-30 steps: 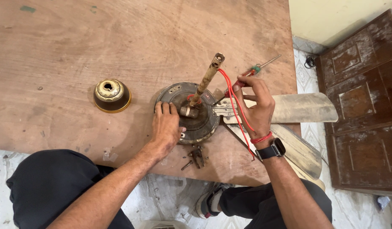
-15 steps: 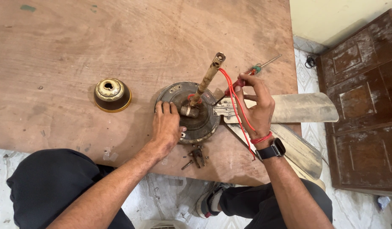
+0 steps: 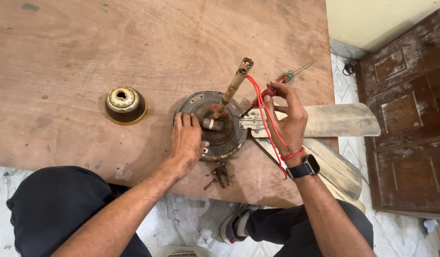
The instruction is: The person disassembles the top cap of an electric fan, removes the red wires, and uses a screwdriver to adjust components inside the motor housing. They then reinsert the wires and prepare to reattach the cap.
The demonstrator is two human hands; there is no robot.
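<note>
Your left hand (image 3: 186,140) pressed flat on fan motor (image 3: 214,124), steadying; right hand (image 3: 287,116) pinching screwdriver (image 3: 265,93) at blade bracket (image 3: 247,122) (red wire (image 3: 265,119) draped across). Likely next: keep tip seated.

Brass-coloured canopy cup (image 3: 126,105) left of centre on the brown worktop (image 3: 86,47). Loose screws (image 3: 219,175) near its lower edge. Dark wooden door panels (image 3: 405,123) at right. Green-handled screwdriver (image 3: 296,72) upper right.

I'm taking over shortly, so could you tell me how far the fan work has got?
Done: loose screws lie by the motor housing, and the brass cup sits apart. In hand: the left hand steadies the housing while the right hand works a red-handled screwdriver at the blade bracket. Left: the blades remain attached.
</note>
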